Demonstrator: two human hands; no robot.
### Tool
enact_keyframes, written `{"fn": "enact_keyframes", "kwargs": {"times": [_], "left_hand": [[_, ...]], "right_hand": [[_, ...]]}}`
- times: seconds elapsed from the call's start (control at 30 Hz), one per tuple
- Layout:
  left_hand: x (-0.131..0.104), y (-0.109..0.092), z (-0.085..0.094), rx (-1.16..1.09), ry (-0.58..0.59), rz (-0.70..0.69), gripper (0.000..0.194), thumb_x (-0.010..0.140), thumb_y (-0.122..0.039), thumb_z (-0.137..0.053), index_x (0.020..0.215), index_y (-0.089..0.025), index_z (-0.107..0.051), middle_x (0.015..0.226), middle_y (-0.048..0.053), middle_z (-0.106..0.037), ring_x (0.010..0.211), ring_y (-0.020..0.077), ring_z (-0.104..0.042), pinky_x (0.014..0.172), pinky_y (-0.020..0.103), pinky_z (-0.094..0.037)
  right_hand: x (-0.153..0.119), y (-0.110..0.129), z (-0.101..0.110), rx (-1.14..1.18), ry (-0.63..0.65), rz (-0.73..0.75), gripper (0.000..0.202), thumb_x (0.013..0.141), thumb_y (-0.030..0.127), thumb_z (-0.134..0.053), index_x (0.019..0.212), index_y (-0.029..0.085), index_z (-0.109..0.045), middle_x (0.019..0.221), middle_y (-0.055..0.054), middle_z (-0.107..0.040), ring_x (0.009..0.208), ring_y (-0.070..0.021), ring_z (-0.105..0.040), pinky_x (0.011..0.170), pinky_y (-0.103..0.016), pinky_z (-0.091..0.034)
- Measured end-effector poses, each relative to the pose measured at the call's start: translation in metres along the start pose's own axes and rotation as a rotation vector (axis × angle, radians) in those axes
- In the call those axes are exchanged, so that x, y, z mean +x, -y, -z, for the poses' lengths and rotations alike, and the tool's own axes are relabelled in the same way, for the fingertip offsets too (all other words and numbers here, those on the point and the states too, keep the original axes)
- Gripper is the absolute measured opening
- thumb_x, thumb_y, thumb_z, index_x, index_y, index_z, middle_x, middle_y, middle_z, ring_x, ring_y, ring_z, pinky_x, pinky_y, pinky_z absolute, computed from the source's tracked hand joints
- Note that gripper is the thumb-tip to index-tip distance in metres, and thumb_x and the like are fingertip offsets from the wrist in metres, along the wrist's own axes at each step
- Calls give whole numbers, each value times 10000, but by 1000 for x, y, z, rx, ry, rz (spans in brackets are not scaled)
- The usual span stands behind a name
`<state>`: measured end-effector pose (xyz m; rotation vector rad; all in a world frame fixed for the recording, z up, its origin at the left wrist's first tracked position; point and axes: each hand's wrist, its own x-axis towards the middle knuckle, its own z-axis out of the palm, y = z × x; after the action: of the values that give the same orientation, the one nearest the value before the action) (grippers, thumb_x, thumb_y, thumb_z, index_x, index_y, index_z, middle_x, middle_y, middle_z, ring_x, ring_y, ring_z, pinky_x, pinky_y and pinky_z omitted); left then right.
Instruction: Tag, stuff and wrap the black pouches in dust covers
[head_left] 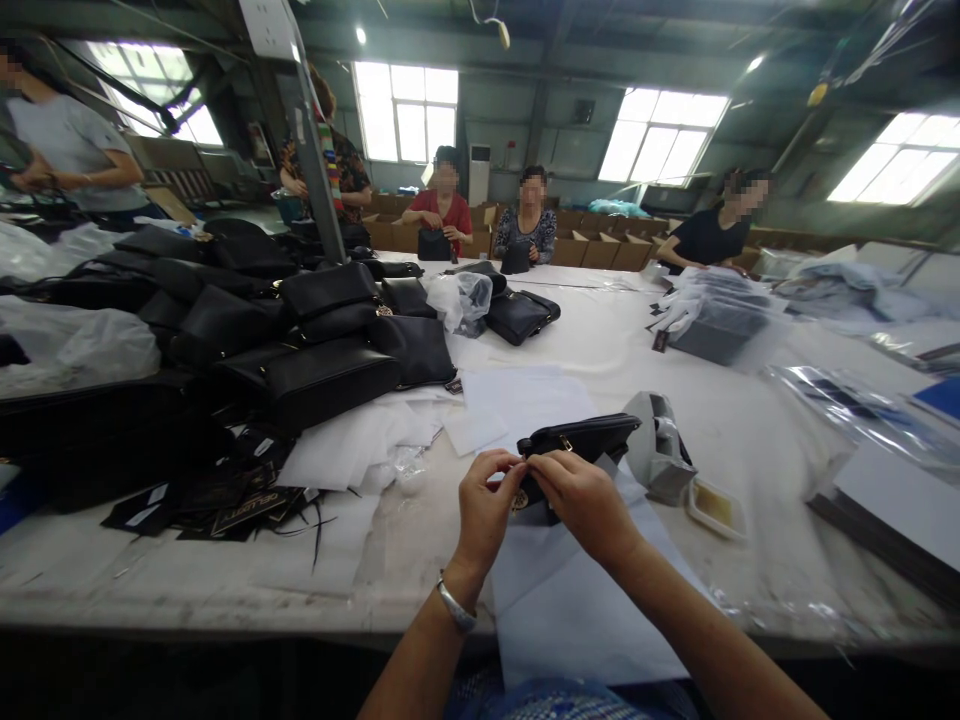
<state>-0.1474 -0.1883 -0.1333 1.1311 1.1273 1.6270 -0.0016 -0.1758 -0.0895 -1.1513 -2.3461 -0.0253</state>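
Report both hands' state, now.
Left hand: fingers pinched closed at the black bag; anything held is hidden.
Right hand: fingers closed against the left's; anything held is hidden.

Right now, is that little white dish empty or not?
Not empty: the dish has something yellow in it. I can't tell if it's full.

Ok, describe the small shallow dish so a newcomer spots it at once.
On the long white table, look just beyond the right hand for a grey boxy holder. The dish lies beside its near right end. Unlike the holder, it is low and flat, pale-rimmed with a yellowish middle.
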Motion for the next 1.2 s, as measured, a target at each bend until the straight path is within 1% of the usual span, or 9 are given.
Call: {"fn": "enact_keyframes", "kwargs": {"times": [0.13,0.23,0.33,0.43,0.53,0.67,0.77,1.0,1.2], "left_hand": [[1,5,-3,-77,39,64,238,828,-397,-685,858,-162,-706,860,49,-687,822,172,-644,695,254,-542],[0,8,-7,-120,29,96,286,860,-428,-637,897,-150,-692,866,56,-692,802,168,-653,691,266,-554],[1,9,-9,-140,-5,85,270,865,-412,-637,973,-167,-674,947,59,-699,878,174,-663,752,278,-555],[4,9,-10,-147,-3,67,275,806,-357,-718,1009,-180,-659,991,62,-711,939,189,-673,840,306,-547],[8,9,-10,-146,7,58,257,816,-344,-709,1005,-177,-662,996,71,-721,956,199,-682,893,333,-536],[16,13,-10,-143,74,71,290,852,-369,-660,1071,-181,-680,1084,88,-727,1016,221,-674,920,361,-532],[25,20,-11,-133,112,86,314,869,-393,-629,1096,-186,-696,1131,91,-718,1038,230,-663,907,371,-537],[32,24,-13,-131,163,87,305,887,-419,-601,1059,-190,-705,1054,66,-726,1001,216,-656,901,367,-534],[28,20,-13,-145,177,107,340,863,-450,-627,1047,-176,-709,1050,74,-729,1006,223,-657,898,357,-534]], "right_hand": [[-4,1,-2,219,-95,-101,164,960,248,-517,1020,225,-668,967,-54,-711,881,-192,-670,832,-297,-502],[-7,1,-1,287,-132,-200,116,943,260,-549,970,231,-658,928,-34,-709,827,-181,-669,779,-283,-508],[-11,0,-2,191,-189,-237,133,949,273,-537,985,232,-658,940,-43,-710,832,-188,-672,771,-291,-504],[-13,-1,-4,31,-231,-192,178,962,281,-517,1037,234,-671,1013,-59,-722,918,-203,-678,820,-297,-493],[-11,1,-5,-96,-208,-153,201,974,274,-497,1036,230,-683,1009,-62,-733,911,-200,-677,808,-292,-482],[-6,3,-8,-188,-193,-172,202,975,271,-495,1018,226,-687,966,-66,-739,878,-194,-669,769,-281,-465],[-2,1,-12,-198,-203,-190,205,980,271,-487,1020,225,-683,960,-65,-737,887,-190,-664,762,-270,-456],[-3,1,-21,-164,-261,-247,211,979,261,-487,1051,225,-682,982,-61,-734,885,-196,-672,760,-273,-460],[-10,0,-33,46,-371,-308,218,981,289,-473,1032,215,-671,961,-68,-717,872,-197,-680,796,-286,-491]]}}
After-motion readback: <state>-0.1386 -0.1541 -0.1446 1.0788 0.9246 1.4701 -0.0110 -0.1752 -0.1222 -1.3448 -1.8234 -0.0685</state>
